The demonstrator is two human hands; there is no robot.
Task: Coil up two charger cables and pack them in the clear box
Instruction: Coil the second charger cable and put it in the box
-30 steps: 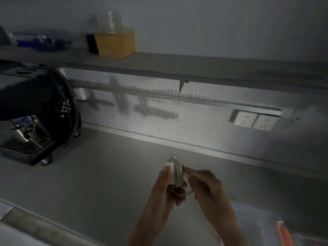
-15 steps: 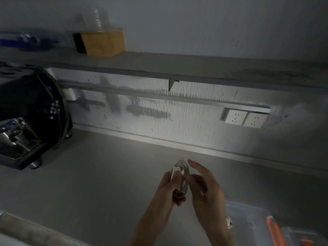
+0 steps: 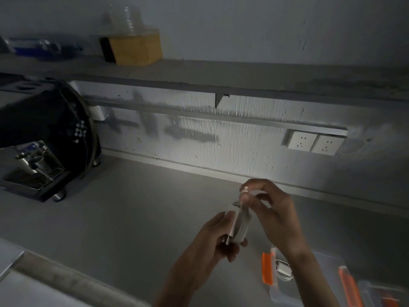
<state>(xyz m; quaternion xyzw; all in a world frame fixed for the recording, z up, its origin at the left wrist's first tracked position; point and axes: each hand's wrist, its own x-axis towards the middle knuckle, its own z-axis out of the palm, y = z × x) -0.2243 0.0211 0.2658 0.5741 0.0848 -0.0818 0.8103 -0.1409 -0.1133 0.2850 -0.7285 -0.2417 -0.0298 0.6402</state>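
**Charger cable** [image 3: 240, 222]: white, wound into a tight bundle and held upright in the air above the tabletop [image 3: 137, 218].

**Left hand** [image 3: 210, 242]: fingers curled round the lower part of the bundle, gripping it.

**Right hand** [image 3: 274, 213]: fingertips pinch the cable's end plug [image 3: 245, 189] just above the bundle. Half a second ago this hand was flat and open beside the coil, holding nothing.

**Change:** the loose end has been picked up. The winding looks all but done. Only the tail seems left to tuck or wrap so that the coil holds.

**Clear box** [image 3: 332, 262]: on the tabletop at lower right, below the right wrist, with an orange latch [image 3: 266, 272]. A second white cable [image 3: 284, 270] lies inside near the left wall, so I take it that one cable is packed and one remains. The box and its contents show more fully than a second ago.

**Also present:** a coffee machine [image 3: 44, 140] at left, wall sockets [image 3: 314, 142], and a shelf [image 3: 243, 72] carrying a yellow box [image 3: 135, 48].
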